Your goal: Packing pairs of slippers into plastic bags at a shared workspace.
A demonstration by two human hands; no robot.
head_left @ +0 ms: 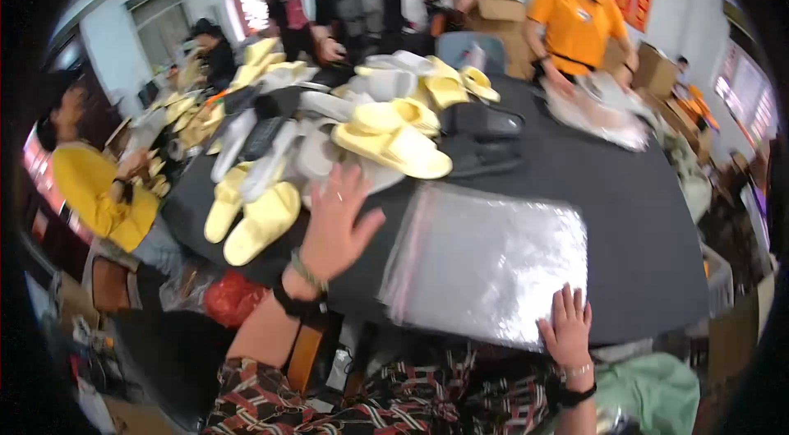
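My left hand (337, 221) is held out with its fingers spread and nothing in it, at the near edge of a heap of slippers. Close by its fingertips lie a pale yellow slipper (393, 147) and grey slippers (316, 151). To its left is a pair of yellow slippers (263, 223) near the table edge. A flat stack of clear plastic bags (485, 262) lies in front of me. My right hand (567, 326) rests flat, fingers stretched, on or just over the near right corner of that stack; exact contact is hard to tell.
The dark-covered table (637, 246) curves around in front. Black slippers (485, 135) lie behind the bags. Across the table a person in orange (579, 24) handles a clear bag (604, 110); a person in black (366, 4) stands beyond the heap, one in yellow (107, 197) at left.
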